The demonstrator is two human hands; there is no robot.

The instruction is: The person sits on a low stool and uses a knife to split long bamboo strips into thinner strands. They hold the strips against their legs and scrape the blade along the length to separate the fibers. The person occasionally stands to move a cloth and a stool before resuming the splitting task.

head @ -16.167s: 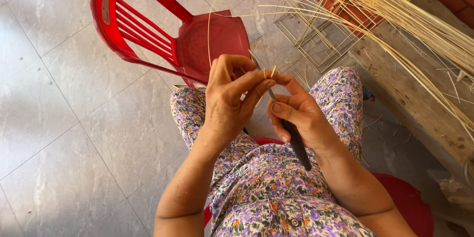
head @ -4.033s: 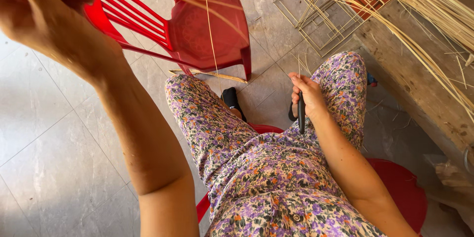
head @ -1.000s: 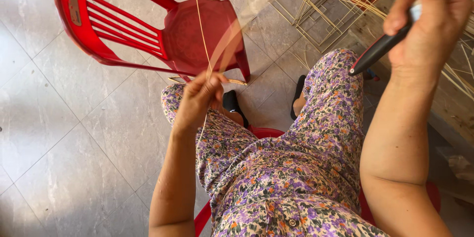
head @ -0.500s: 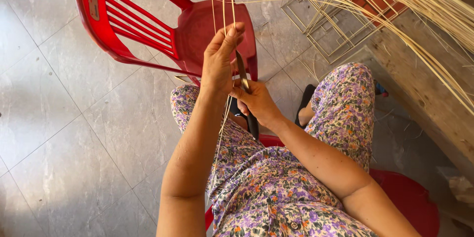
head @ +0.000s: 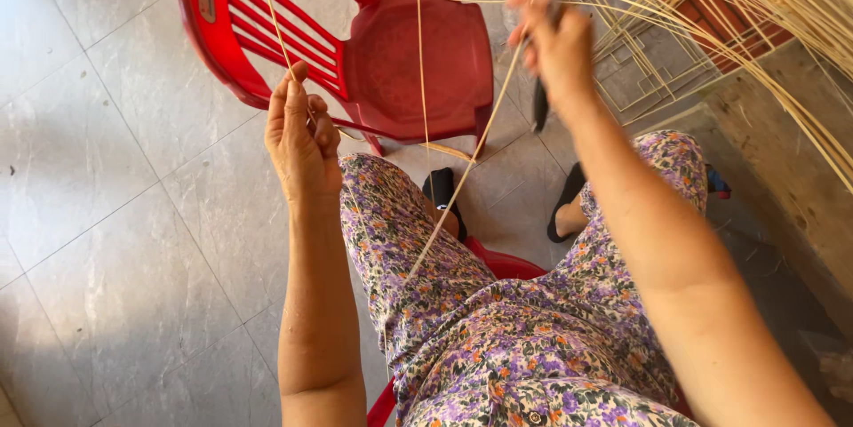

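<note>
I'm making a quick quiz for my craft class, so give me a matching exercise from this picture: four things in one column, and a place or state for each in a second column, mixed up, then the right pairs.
Things:
1. left hand
2. right hand
3. red plastic chair
4. bundle of pale strips

Places or states:
A. stands on the grey floor tiles, beyond the knees
B. fans out at the upper right
C. pinches a thin strip, raised at the left
D. grips a dark-handled tool, blurred

Pairs: 1-C, 2-D, 3-A, 4-B
</note>
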